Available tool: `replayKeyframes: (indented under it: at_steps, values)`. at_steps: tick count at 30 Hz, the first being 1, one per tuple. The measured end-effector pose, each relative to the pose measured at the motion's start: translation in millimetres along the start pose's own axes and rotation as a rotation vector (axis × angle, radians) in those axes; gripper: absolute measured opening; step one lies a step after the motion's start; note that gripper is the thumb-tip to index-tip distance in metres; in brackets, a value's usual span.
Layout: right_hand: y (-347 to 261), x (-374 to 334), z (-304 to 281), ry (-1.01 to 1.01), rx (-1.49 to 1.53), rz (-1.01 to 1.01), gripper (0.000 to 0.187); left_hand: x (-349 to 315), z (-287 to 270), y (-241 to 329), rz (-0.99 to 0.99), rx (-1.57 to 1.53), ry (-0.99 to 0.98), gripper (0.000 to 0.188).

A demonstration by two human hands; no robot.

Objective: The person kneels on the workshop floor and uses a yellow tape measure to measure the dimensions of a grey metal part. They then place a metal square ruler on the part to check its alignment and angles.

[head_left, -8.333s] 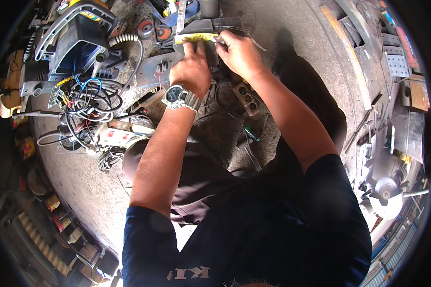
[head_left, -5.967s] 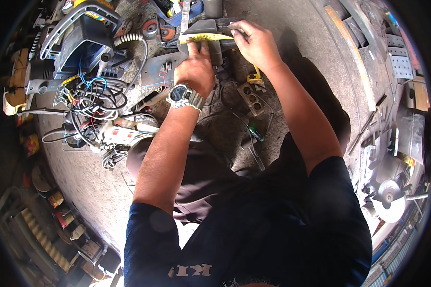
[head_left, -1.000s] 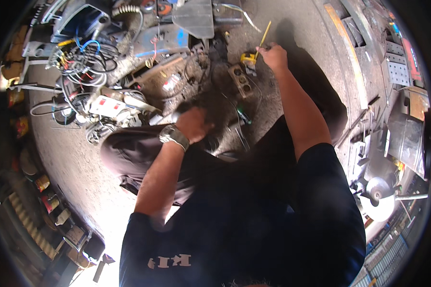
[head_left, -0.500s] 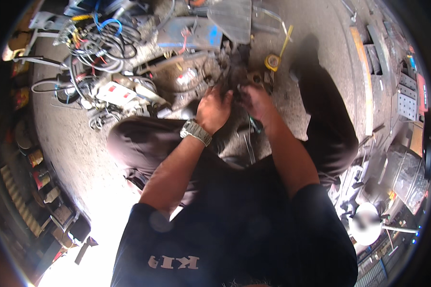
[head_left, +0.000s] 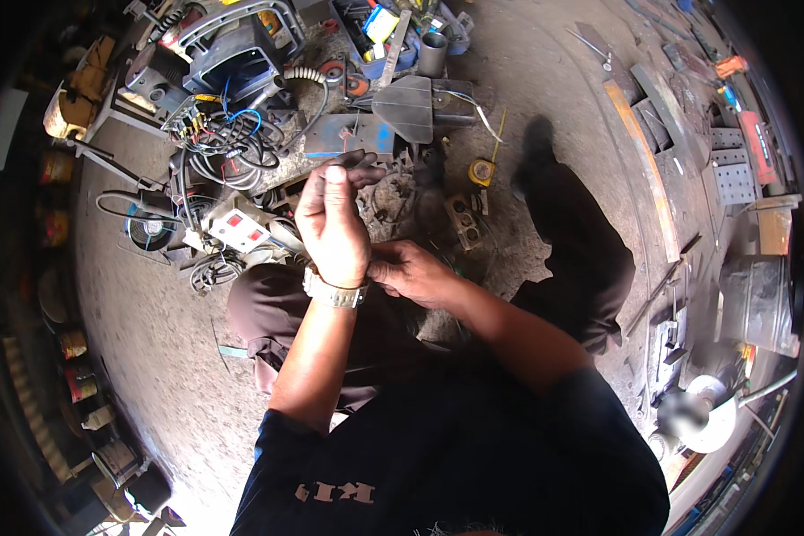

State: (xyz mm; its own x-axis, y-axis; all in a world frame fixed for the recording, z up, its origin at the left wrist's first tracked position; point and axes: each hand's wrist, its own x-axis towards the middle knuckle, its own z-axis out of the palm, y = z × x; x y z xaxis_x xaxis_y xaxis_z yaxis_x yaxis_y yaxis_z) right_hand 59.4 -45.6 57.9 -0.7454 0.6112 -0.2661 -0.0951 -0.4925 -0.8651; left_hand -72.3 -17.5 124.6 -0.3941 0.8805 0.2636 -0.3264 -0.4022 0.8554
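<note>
Blue plastic bin (head_left: 408, 59) holds jumbled tools (head_left: 434, 22) and a yellow-and-white packet (head_left: 381, 25), print illegible; left hand (head_left: 335, 223) has fingers loosely extended, silver wristwatch (head_left: 333, 291) at its wrist, right hand (head_left: 411, 271) curled just beside, grip indeterminable.

The watch (head_left: 335, 293) looks shiny metal, the floor (head_left: 170, 339) rough, matt.

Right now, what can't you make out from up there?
All in the head view:
1. Right hand fingertips: partly hidden at the wrist of the left hand, so any grip is unclear.
2. Wristwatch dial: turned aside, unreadable.
3. Blue toolbox: far side cut off by the top edge.
4. Pale disc, lower right: partly covered by a dark blur.
</note>
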Motion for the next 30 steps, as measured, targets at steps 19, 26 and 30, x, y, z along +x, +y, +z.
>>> replayKeyframes:
  at_steps: [19, 26, 30]
  values:
    - [-81, 0, -93, 0.394, -0.340, -0.029, 0.030, 0, 4, -33, -0.832, -0.786, 0.429, 0.042]
    - [-186, 131, -142, 0.499, -1.327, -0.211, 0.034, -1, 21, -87, -0.896, -0.270, 0.253, 0.028]
    - [-201, 200, -145, 0.546, -1.426, 0.063, 0.032, -2, 18, -118, -0.881, -0.198, 0.283, 0.024]
